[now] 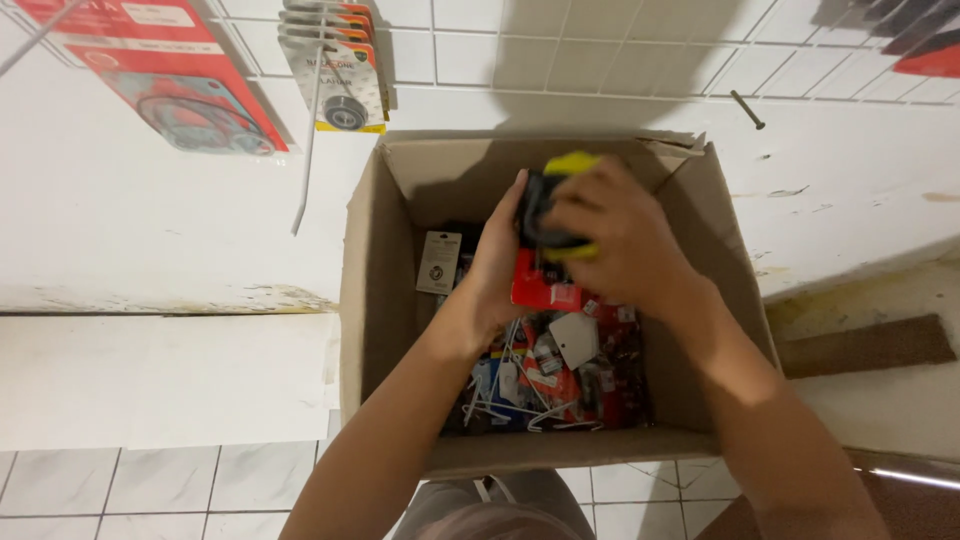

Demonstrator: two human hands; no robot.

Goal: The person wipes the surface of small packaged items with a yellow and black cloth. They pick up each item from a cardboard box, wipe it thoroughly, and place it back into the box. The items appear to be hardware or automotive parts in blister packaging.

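Note:
Both hands are inside an open cardboard box (380, 260) standing against a white wall. My left hand (495, 265) and my right hand (620, 235) together grip a stack of carded packs (545, 215), black and yellow on top, red at the bottom. My right hand covers most of the stack from the right. My left hand cups its left side. Below them the box holds a heap of several small red, blue and white packaged parts (560, 375) and bent white wire hooks (505, 385).
On the wall hang a large red pack (170, 80) at upper left and a row of yellow-edged carded bearings (340, 70) on a hook. A bare peg (747, 109) sticks out at upper right. White floor tiles (150, 490) lie in front of the box.

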